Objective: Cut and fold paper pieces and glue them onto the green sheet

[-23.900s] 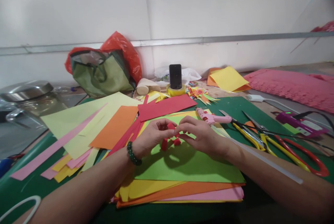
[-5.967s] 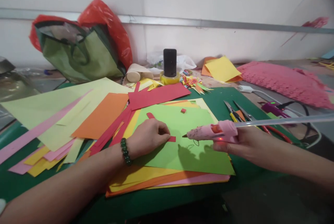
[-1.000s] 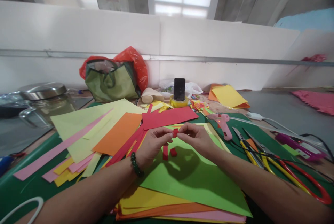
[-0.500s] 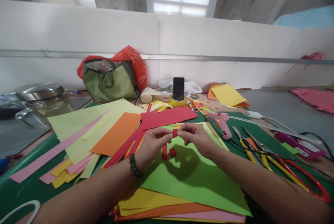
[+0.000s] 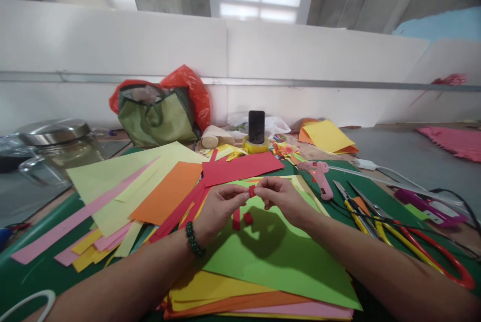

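The left forearm [image 5: 131,274] and right forearm [image 5: 376,254] slant inward from the near side. Left hand [image 5: 221,208] and right hand [image 5: 284,201] stand close, fingertips [image 5: 242,197] pinched.

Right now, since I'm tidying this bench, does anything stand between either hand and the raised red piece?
Nothing visible does: the left hand and right hand both pinch the raised red piece, above the green sheet.

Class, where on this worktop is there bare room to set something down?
The light green sheet nearer the wearer than the left hand and right hand; also the grey surface between the yellow paper and pink cloth. Crowded: the left, with paper strips, and the right, where glue gun, cutter and scissors lie close.
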### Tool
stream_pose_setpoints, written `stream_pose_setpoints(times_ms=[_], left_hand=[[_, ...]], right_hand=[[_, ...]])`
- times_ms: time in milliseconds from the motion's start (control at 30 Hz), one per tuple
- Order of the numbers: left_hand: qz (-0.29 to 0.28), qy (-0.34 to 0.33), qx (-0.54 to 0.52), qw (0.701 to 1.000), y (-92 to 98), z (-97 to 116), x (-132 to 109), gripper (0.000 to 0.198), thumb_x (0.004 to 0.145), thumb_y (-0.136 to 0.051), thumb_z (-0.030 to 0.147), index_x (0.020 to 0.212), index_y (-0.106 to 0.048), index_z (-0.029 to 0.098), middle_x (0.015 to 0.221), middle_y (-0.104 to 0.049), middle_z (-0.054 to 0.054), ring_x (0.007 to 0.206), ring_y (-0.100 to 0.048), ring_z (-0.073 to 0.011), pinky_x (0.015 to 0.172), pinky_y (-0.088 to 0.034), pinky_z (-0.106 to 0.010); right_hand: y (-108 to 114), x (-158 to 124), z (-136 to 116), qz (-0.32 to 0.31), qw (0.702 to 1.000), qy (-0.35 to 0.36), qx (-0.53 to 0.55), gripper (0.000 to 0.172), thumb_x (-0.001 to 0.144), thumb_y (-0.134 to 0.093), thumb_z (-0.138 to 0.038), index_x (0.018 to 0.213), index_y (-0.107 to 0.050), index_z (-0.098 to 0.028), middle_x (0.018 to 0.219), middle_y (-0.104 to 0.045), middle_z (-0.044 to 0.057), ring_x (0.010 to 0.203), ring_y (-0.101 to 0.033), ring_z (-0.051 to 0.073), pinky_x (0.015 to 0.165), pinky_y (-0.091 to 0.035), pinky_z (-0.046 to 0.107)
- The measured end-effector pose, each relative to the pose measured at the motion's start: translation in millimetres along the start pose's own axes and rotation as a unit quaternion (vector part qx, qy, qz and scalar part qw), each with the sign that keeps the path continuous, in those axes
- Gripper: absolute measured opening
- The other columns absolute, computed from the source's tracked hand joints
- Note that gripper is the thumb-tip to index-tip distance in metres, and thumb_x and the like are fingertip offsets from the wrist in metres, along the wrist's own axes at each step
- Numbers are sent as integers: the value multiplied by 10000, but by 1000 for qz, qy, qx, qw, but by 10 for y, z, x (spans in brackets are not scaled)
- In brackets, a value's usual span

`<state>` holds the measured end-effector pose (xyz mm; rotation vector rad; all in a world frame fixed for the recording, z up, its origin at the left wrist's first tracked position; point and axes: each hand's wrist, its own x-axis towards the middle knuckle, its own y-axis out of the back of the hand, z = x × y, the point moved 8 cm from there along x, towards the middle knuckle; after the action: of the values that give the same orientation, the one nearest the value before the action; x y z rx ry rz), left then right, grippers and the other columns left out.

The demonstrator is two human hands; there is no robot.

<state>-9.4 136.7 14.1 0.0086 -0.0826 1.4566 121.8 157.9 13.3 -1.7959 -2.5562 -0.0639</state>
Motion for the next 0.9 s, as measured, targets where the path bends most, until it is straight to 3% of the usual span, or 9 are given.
stream_pose_setpoints(times_ms=[333,567,767,900], left_hand=[[-8,-17,19,1000,-13,3,3,213,629,-769,360,697,-743,160,693,-695,-47,657,-566,-146,660,-461,-274],[-12,-21,20,1000,-20,1,13,198,629,-771,352,673,-724,164,642,-667,-24,640,-566,-139,650,-462,-270],[-17,-5,20,1000,-41,-50,12,211,625,-766,350,696,-717,157,677,-675,-27,655,-569,-135,670,-470,-272],[-8,-17,52,998,-1,-50,29,283,671,-719,377,845,-717,153,782,-690,-44,680,-580,-137,664,-476,-271]], right_hand=[[13,-2,3,20,1000,8,-9,294,620,-727,-383,707,-521,-193,653,-541,-47,608,-506,106,543,-436,246],[28,-14,-106,23,996,82,-21,253,637,-718,-323,723,-518,-194,686,-580,-35,656,-540,116,613,-430,270],[15,-13,-127,22,994,92,-47,232,632,-681,-292,723,-487,-202,684,-570,-35,642,-540,116,585,-425,260],[72,2,-180,26,991,106,-82,200,645,-625,-270,755,-470,-209,692,-560,-35,652,-556,127,597,-444,268]])
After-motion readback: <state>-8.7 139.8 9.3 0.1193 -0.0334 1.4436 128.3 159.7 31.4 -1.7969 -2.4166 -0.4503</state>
